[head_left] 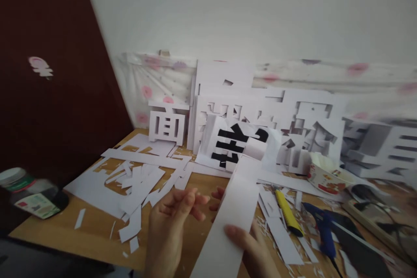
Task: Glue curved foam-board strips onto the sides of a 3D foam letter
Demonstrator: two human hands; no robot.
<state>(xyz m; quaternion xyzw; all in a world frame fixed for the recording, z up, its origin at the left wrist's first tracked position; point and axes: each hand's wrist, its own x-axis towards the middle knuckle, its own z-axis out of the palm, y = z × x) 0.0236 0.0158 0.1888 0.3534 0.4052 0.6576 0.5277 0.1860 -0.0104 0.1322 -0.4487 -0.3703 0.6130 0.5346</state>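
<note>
At the far left a dark red panel (48,95) stands along the desk (94,230), and the near left edge of the desk runs just under a jar (22,191) with a pale lid and a green label; what is in the jar I cannot tell. Between this jar and the hands a small area of bare wood is open, with only little paper scraps (130,226) on it. A cut white sheet (107,182) with openings lies farther back on the left, and a white block character (167,124) stands behind it against the wall. The left hand (169,226) is loosely open, fingers half curled, and its fingertips come near the left edge of a long white paper strip (234,213); whether they touch it I cannot tell. The right hand (254,247) is closed on this strip, thumb on top, near its lower end. The strip rises toward a sheet with a black character (234,143). To the right the desk is crowded: a yellow utility knife (288,213), a blue glue gun (322,226), and a small bowl (325,173) with pale material inside that is too blurred to name. More white cut characters (306,130) stand at the far right.
</note>
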